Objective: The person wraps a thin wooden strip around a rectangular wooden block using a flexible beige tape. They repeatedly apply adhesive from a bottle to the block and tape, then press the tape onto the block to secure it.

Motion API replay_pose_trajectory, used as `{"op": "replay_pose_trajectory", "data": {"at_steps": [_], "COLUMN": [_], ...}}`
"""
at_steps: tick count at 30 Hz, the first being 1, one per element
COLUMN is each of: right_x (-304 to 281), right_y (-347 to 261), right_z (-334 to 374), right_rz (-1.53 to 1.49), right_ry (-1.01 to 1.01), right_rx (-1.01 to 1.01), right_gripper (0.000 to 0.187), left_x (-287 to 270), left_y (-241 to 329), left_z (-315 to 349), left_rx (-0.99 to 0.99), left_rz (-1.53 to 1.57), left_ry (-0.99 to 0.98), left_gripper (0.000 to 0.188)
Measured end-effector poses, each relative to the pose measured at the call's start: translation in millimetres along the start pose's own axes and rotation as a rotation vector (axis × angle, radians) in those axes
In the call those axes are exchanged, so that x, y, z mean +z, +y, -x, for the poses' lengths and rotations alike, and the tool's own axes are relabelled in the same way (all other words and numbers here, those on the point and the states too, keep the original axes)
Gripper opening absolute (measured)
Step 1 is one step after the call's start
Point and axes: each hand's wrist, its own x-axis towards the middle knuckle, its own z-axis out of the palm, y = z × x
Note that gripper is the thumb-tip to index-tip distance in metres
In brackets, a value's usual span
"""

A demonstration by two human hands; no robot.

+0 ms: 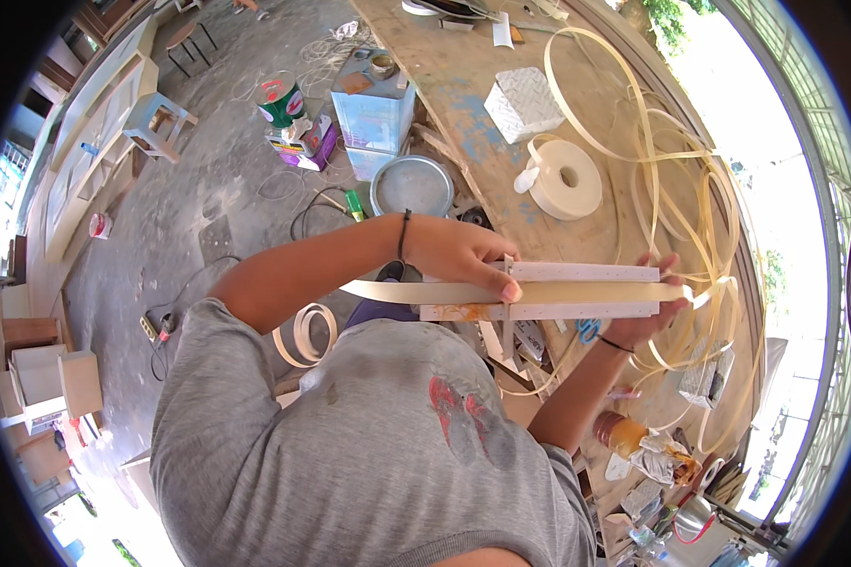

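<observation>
A long cream banding strip (586, 294) runs lengthwise along a wooden frame with two pale rails (591, 272). My left hand (459, 255) is closed at the frame's left end, its thumb pressing the strip beside an upright crosspiece; its other fingers are partly hidden. At the right end, my right hand (654, 300) is closed around the strip, fingers on both sides. Beyond my left hand the strip's loose end (369, 289) trails leftward. Whether either hand also grips the rails is hard to see.
A wooden workbench (463, 76) carries a roll of banding (567, 180), a white patterned box (524, 104), tangled strips (700, 208), blue scissors (588, 329) and an orange-brown bottle (618, 433). Left of it stand a blue-and-white container (369, 118), a round metal lid (412, 187) and a green tin (280, 99).
</observation>
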Motion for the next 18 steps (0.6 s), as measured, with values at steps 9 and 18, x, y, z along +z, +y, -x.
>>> {"op": "replay_pose_trajectory", "data": {"at_steps": [9,18], "right_x": [-109.8,-90.2], "right_y": [-188.3,-68.6], "right_z": [-85.3,-19.6], "right_rz": [-0.001,0.252], "right_ry": [-0.036,0.315], "right_rx": [-0.03,0.212], "right_gripper": [0.045,0.083], "left_x": [-10.1,-13.7], "left_y": [-34.4,-25.2], "left_z": [49.7,36.4], "left_rx": [-0.017,-0.064], "left_rz": [0.098,0.044], "left_ry": [-0.101,0.149], "left_gripper": [0.069,0.067]}}
